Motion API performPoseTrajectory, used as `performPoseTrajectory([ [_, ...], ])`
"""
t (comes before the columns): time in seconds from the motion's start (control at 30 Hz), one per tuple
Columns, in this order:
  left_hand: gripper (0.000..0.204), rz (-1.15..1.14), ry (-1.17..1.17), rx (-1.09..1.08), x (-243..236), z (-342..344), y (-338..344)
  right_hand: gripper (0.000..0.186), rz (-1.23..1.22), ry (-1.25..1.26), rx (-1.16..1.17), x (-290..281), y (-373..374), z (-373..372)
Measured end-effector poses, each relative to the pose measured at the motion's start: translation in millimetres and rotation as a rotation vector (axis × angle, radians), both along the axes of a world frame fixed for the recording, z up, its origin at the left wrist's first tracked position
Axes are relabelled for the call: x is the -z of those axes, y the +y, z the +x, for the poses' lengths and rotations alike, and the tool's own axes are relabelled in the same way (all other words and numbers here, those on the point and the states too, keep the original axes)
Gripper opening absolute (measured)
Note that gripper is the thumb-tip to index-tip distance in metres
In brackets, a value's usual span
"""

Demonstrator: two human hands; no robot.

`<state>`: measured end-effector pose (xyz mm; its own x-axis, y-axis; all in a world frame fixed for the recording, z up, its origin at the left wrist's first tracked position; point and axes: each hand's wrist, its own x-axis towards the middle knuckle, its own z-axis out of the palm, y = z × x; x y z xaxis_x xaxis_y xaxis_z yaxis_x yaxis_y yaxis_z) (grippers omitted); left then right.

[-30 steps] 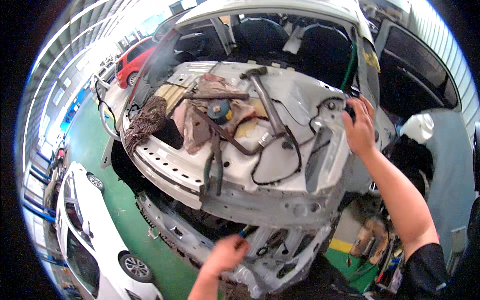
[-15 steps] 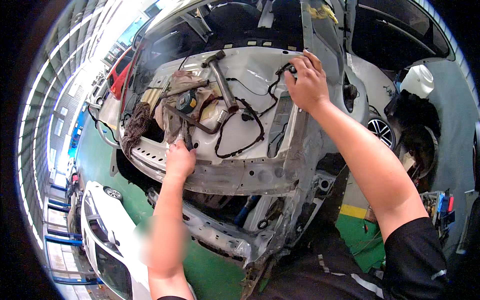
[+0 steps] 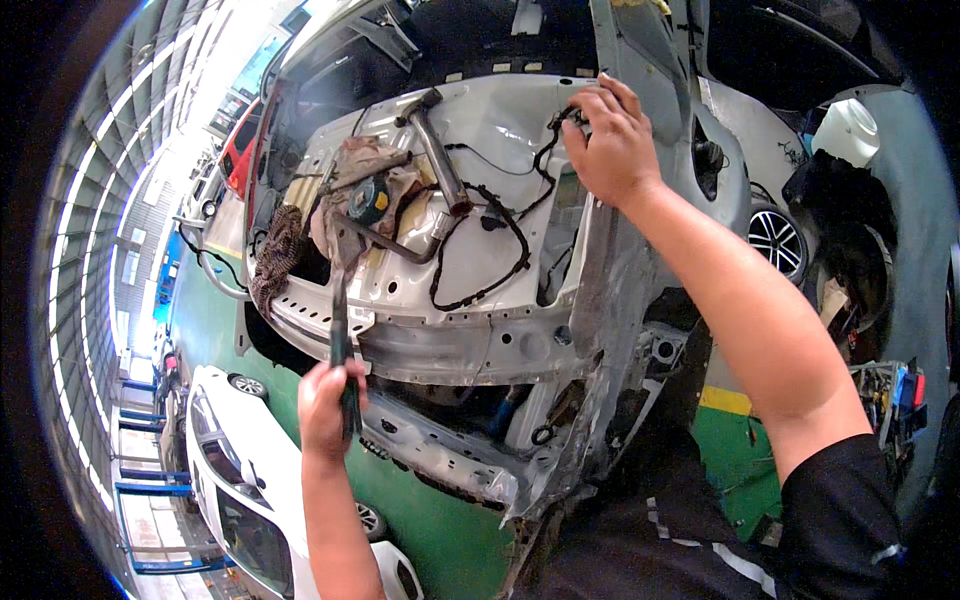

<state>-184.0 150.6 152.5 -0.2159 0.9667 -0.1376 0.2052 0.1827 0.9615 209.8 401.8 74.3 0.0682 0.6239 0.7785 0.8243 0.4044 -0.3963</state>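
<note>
My left hand (image 3: 330, 405) grips long pliers (image 3: 340, 325) with dark green handles at the front edge of a stripped white car-body panel (image 3: 490, 285). My right hand (image 3: 610, 140) is curled at the panel's upper right on black wiring (image 3: 548, 170); what its fingers grip is hidden. A steel hammer (image 3: 440, 150) lies across the panel. Left of it are stained pinkish rags (image 3: 355, 150), a round blue-and-yellow object (image 3: 368, 200), a bent metal bar (image 3: 390, 240) and a patterned cloth (image 3: 278, 250).
An open car door (image 3: 795, 40) stands at upper right. A wheel (image 3: 775, 245), white plastic container (image 3: 845, 135) and tool cart (image 3: 895, 405) are on the right. A white car (image 3: 250, 480) stands at lower left, a red car (image 3: 238, 150) behind.
My left hand rose from low down to the pliers, then drew them down and left toward me. My right hand stays at the panel's upper right. The view has shifted.
</note>
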Motion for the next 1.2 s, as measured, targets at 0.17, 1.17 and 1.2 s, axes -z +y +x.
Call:
performPoseTrajectory([
  [0.17,0.034,-0.261,-0.193,0.085,34,34,-122,0.036,0.000,-0.167,0.033,8,7,-3],
  [1.17,0.034,-0.502,0.055,0.306,118,122,-95,0.024,-0.011,-0.045,-0.078,-11,-6,-3],
  [1.2,0.034,-0.477,-0.004,0.259,123,124,-99,0.023,-0.018,-0.030,-0.093,-11,-5,-2],
])
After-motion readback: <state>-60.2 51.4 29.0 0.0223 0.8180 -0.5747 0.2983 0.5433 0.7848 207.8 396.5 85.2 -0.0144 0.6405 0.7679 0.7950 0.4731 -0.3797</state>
